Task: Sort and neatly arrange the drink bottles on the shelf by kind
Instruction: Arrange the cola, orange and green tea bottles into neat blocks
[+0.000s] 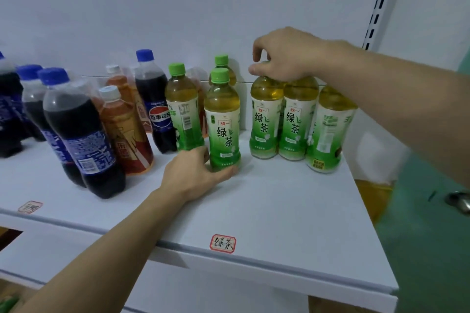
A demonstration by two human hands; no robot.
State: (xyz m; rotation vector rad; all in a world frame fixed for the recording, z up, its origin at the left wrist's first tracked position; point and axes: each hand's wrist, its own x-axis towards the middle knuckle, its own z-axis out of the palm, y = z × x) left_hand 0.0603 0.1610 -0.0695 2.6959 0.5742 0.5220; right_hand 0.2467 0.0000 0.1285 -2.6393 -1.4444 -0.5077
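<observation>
Head view shows the white shelf [279,198] with the drink bottles standing on it: cola bottles [84,129] with blue caps at the left, amber tea bottles [124,129] beside them, and green tea bottles [282,117] at the right. The bottles look full, so I judge them rather heavy, with stiff smooth plastic that may slip; the base or the cap is a good place to hold. The left hand [195,175] curls around the base of one green tea bottle [223,124] that stands apart from the group. The right hand [282,58] closes from above on the tops of the right group. The green labels read 统一 绿茶, one cola label [159,119] reads 百事可乐, and the shelf-edge sticker [223,243] reads 绿茶.
</observation>
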